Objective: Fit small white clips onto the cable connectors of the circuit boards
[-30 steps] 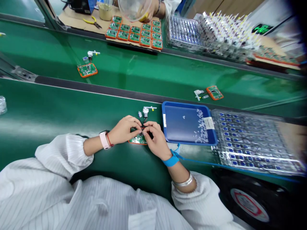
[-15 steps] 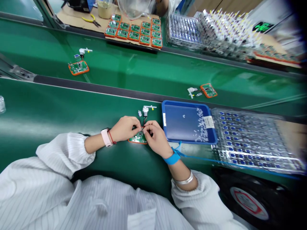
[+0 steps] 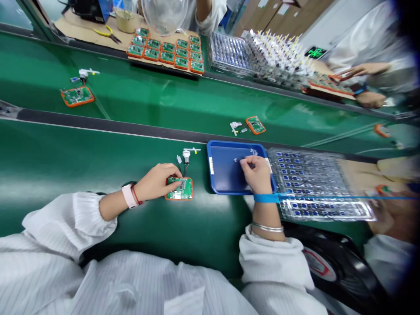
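Green circuit board (image 3: 179, 189) in an orange frame: where is it sitting?

It is lying flat on the green conveyor belt (image 3: 82, 223), just left of the blue plastic tray (image 3: 214, 168) and under the left hand (image 3: 156, 182).

What is that left hand doing?

Its fingers (image 3: 172, 175) are curling over the board's left end and touching it. Whether they are gripping or only pressing, I cannot tell. A pink watch (image 3: 129, 196) and a red string (image 3: 135, 195) are circling the wrist.

And the right hand (image 3: 257, 175)?

It is hanging over the tray, with thumb and fingers pinching together near a few small white pieces (image 3: 252, 151). Whether it is holding one, I cannot tell. A blue wrist strap (image 3: 265, 197) and a silver bangle (image 3: 267, 228) are circling that arm.

Anything beside the board?

A white plastic part (image 3: 186, 154) with a yellow tip is lying just above it, with dark wires running down toward the board.

And further along?

A clear tray of blue parts (image 3: 305, 183) is sitting right of the blue plastic tray. Across the belt, rows of boards (image 3: 164, 54) are lying on cardboard near yellow pliers (image 3: 108, 35), and a co-worker's hand (image 3: 370, 68) is stretching over more boards at the far right.
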Demonstrator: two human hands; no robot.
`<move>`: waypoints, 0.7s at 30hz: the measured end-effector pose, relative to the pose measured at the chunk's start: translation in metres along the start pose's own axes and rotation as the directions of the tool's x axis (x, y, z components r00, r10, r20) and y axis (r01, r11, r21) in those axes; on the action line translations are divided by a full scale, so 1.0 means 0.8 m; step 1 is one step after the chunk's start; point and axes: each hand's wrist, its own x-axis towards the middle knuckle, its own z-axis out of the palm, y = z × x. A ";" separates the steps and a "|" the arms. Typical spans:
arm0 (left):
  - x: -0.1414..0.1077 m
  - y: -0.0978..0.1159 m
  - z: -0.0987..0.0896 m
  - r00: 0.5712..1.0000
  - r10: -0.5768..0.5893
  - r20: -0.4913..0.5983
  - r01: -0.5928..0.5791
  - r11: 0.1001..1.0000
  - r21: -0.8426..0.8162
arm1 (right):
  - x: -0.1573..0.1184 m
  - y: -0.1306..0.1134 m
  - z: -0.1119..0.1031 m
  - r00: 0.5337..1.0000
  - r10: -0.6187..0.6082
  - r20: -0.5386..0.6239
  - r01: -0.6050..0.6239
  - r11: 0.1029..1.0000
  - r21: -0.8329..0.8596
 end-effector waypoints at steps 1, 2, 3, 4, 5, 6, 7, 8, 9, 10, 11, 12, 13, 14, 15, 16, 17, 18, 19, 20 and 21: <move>0.000 0.000 0.000 1.000 0.004 0.004 -0.004 1.000 0.008 | 0.001 0.007 0.003 1.000 0.007 0.021 -0.007 1.000 -0.001; 0.000 0.000 0.000 1.000 0.009 0.008 -0.009 1.000 0.015 | 0.002 0.011 0.006 0.999 0.013 0.042 -0.013 1.000 0.002; 0.000 -0.001 0.000 1.000 0.013 0.011 -0.013 1.000 0.021 | 0.002 0.013 0.009 0.998 0.019 0.063 -0.019 1.000 0.003; 0.000 -0.001 0.000 1.000 0.016 0.014 -0.016 1.000 0.023 | 0.001 0.014 0.011 0.997 0.022 0.079 -0.022 1.000 0.002; 0.000 -0.001 0.000 1.000 0.017 0.016 -0.018 1.000 0.022 | 0.002 0.015 0.012 0.995 0.021 0.093 -0.021 1.000 -0.003; 0.000 -0.001 0.000 1.000 0.018 0.018 -0.018 1.000 0.017 | 0.002 0.015 0.012 0.995 0.014 0.103 -0.013 1.000 -0.009; 0.000 -0.001 -0.001 1.000 0.017 0.017 -0.017 1.000 0.011 | 0.003 0.016 0.011 0.994 0.002 0.110 0.000 1.000 -0.015; 0.000 -0.001 -0.001 1.000 0.015 0.014 -0.015 1.000 0.003 | 0.004 0.015 0.009 0.994 -0.014 0.113 0.017 1.000 -0.019; 0.000 -0.001 -0.001 1.000 0.012 0.010 -0.011 1.000 -0.008 | 0.004 0.011 0.008 0.994 -0.032 0.109 0.035 0.999 -0.020; 0.000 0.000 -0.001 1.000 0.006 0.006 -0.006 1.000 -0.022 | 0.003 0.005 0.006 0.994 -0.049 0.098 0.051 0.999 -0.015; 0.001 0.000 -0.001 1.000 -0.002 -0.001 0.002 0.999 -0.037 | -0.001 -0.006 0.005 0.994 -0.067 0.087 0.068 0.998 -0.002; 0.001 0.000 -0.001 1.000 -0.012 -0.011 0.012 0.998 -0.055 | -0.007 -0.021 0.004 0.993 -0.088 0.079 0.087 0.996 0.024; 0.001 0.001 -0.001 1.000 -0.018 -0.025 0.017 0.997 -0.074 | -0.016 -0.040 0.005 0.990 -0.115 0.080 0.110 0.992 0.067; 0.001 0.002 0.000 0.999 -0.020 -0.042 0.016 0.995 -0.095 | -0.027 -0.062 0.007 0.985 -0.148 0.092 0.137 0.983 0.121; 0.001 0.003 0.001 0.998 -0.016 -0.062 0.009 0.993 -0.116 | -0.040 -0.086 0.011 0.974 -0.190 0.121 0.164 0.967 0.197; 0.001 0.004 0.002 0.997 -0.008 -0.081 -0.003 0.991 -0.134 | -0.054 -0.109 0.016 0.958 -0.240 0.156 0.190 0.941 0.279; 0.001 0.005 0.003 0.995 0.000 -0.099 -0.015 0.989 -0.149 | -0.067 -0.129 0.021 0.938 -0.286 0.198 0.207 0.916 0.343; 0.001 0.006 0.004 0.994 0.005 -0.111 -0.023 0.987 -0.162 | -0.080 -0.147 0.027 0.921 -0.311 0.236 0.205 0.899 0.386; 0.001 0.008 0.005 0.993 0.005 -0.119 -0.025 0.985 -0.171 | -0.090 -0.159 0.034 0.906 -0.328 0.266 0.198 0.886 0.420; 0.001 0.009 0.005 0.992 0.000 -0.122 -0.022 0.984 -0.177 | -0.098 -0.168 0.040 0.897 -0.333 0.290 0.184 0.879 0.441; 0.000 0.009 0.006 0.992 -0.006 -0.124 -0.017 0.983 -0.182 | -0.103 -0.171 0.046 0.893 -0.331 0.305 0.169 0.875 0.454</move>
